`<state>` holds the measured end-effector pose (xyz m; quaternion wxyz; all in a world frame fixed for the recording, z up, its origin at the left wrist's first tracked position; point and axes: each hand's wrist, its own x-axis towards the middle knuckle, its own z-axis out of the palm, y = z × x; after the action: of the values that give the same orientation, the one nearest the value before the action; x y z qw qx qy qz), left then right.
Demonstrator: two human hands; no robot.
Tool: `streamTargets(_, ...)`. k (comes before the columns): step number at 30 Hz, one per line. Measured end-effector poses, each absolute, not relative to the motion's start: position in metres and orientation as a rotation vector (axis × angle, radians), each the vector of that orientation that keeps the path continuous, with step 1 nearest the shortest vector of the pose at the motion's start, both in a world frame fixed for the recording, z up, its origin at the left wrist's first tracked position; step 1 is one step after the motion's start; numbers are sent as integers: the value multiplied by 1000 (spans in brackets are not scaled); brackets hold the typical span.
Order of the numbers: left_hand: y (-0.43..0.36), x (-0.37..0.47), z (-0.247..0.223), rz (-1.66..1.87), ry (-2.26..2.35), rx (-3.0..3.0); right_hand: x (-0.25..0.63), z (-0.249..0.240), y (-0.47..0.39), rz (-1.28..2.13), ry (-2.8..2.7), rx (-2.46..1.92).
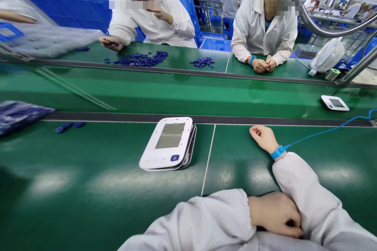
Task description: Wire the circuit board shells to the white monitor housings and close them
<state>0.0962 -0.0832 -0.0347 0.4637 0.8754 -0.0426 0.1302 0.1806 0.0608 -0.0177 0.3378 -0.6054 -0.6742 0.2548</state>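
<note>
My left hand (277, 213) lies curled against the inside of my right sleeve, low in the view; its fingers are folded under and partly hidden. Farther forward, my right hand (263, 137) rests on the green table, loosely closed, with nothing visible in it. A blue wrist strap (278, 152) with a coiled cord circles that wrist. To the left of both hands, apart from them, is a white device casing with a grey screen and a blue button (167, 145). Its front sits slightly raised over another casing part below.
A similar white device (335, 103) lies on the green belt beyond. Small blue parts (69, 126) and a bag of blue parts (22, 117) are at left. Across the belt sit two people in white coats, near piles of blue parts (144, 59) and a white fan (326, 55).
</note>
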Motion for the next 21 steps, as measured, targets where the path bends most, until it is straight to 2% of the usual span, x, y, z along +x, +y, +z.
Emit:
streamTargets(14, -86, 97, -41, 363, -113, 2154, 181, -19, 61, 676, -1768, -1567)
streamTargets(21, -77, 105, -49, 237, -226, 2152, 183, -22, 63, 667, -1773, -1546)
